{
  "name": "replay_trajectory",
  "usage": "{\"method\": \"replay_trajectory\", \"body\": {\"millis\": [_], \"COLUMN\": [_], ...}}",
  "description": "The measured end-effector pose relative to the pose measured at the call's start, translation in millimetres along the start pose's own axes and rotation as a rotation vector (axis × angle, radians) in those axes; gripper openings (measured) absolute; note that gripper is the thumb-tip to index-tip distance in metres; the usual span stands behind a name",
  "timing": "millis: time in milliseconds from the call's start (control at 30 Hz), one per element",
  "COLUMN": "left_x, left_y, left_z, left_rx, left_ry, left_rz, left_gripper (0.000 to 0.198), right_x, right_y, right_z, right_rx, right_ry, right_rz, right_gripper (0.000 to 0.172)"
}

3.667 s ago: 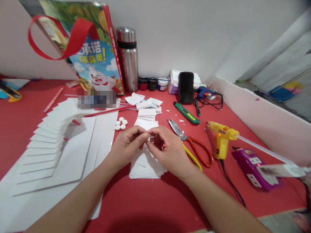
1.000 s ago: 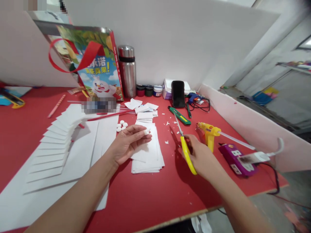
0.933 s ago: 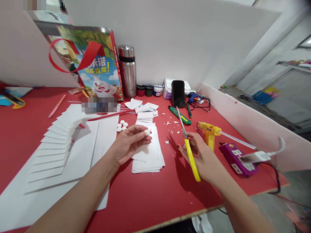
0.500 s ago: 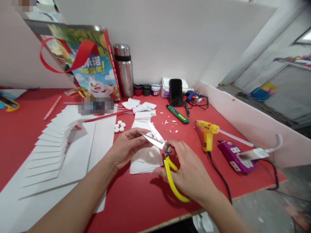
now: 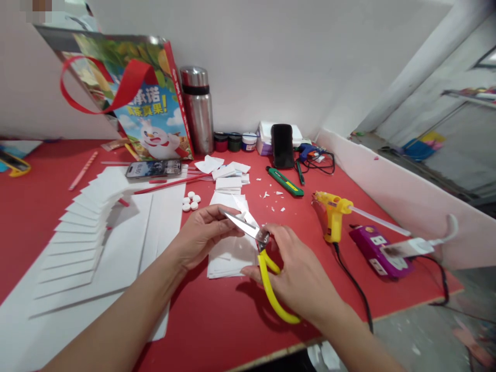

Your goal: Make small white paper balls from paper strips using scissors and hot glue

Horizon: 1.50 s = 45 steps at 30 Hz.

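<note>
Yellow-handled scissors [image 5: 262,256] are gripped in the right hand [image 5: 298,279], its fingers closed around the loops. The blades are narrowly parted and point left above the stack of white paper squares [image 5: 228,256] on the red table [image 5: 217,320]. The left hand [image 5: 199,235] meets the blade tips with its fingers [image 5: 215,213] pinched together; what they nip is too small to make out. Hazard, as judged: the tips lie right at the left fingertips, so a closing cut or a slipped grip could nick skin. The glue gun [image 5: 333,214] stands near the right hand, where a wide elbow movement might topple it.
</note>
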State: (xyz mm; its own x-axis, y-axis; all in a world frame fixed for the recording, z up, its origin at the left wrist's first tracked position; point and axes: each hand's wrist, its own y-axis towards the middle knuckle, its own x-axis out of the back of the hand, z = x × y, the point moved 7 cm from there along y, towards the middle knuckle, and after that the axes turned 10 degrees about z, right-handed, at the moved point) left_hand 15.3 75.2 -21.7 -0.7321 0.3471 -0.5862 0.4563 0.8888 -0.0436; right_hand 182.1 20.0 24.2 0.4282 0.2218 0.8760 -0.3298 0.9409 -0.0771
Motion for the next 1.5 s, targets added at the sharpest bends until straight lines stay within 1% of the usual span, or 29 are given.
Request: {"method": "replay_trajectory", "body": {"millis": [233, 367, 500, 633, 767, 867, 933, 1000, 1067, 1133, 1233, 1300, 1367, 1500], "left_x": [-5.1, -4.8, -4.9, -6.2, -6.6, -7.4, -7.9, -9.3, -10.1, -9.6, -7.4, -6.8, -6.8, -7.7], "left_y": [-0.2, -0.8, -0.6, -0.7, -1.1, -1.1, -0.9, -0.3, 0.3, 0.6, 0.4, -0.1, -0.7, -0.8], "left_z": [-2.3, -3.6, -2.9, -1.9, 0.2, 2.3, 3.3, 2.5, 1.0, 0.1, -0.4, -0.5, -0.4, -0.8], "left_rx": [-0.004, -0.007, -0.001, 0.019, 0.047, 0.062, 0.069, 0.057, 0.041, 0.032, 0.027, 0.023, 0.022, 0.015], "left_ry": [0.008, 0.010, 0.008, 0.003, -0.014, -0.023, -0.024, -0.023, -0.025, -0.031, -0.035, -0.038, -0.043, -0.050], "left_rz": [0.014, 0.003, 0.007, 0.013, -0.012, -0.033, -0.037, -0.014, 0.015, 0.025, 0.010, 0.003, 0.002, 0.007], "left_gripper": [0.013, 0.010, 0.008, 0.009, 0.011, 0.010, 0.011, 0.013, 0.014, 0.015, 0.014, 0.013, 0.015, 0.019], "right_x": [-2.6, -3.6, -3.5, -4.7, -7.5, -6.5, -4.1, -2.2, 0.1, 5.4, 13.8, 14.0, 11.5, 8.9], "right_y": [-2.4, -2.3, -2.9, -5.1, -8.0, -9.1, -8.7, -8.4, -8.4, -8.4, -10.2, -11.7, -12.4, -11.3], "right_z": [-0.5, 0.8, 2.9, 1.9, -1.8, -5.7, -12.5, -22.0, -28.1, -28.4, -21.0, -14.6, -10.0, -8.5], "right_rx": [0.003, 0.028, 0.077, 0.117, 0.110, 0.072, -0.011, -0.126, -0.199, -0.200, -0.142, -0.106, -0.084, -0.075], "right_ry": [-0.052, -0.084, -0.147, -0.157, -0.121, 0.037, 0.250, 0.482, 0.618, 0.582, 0.356, 0.261, 0.233, 0.222], "right_rz": [-0.019, -0.038, -0.086, -0.126, -0.123, -0.108, -0.100, -0.097, -0.089, -0.084, -0.091, -0.073, -0.052, -0.063], "right_gripper": [0.057, 0.055, 0.056, 0.046, 0.041, 0.038, 0.035, 0.037, 0.041, 0.041, 0.043, 0.047, 0.049, 0.047]}}
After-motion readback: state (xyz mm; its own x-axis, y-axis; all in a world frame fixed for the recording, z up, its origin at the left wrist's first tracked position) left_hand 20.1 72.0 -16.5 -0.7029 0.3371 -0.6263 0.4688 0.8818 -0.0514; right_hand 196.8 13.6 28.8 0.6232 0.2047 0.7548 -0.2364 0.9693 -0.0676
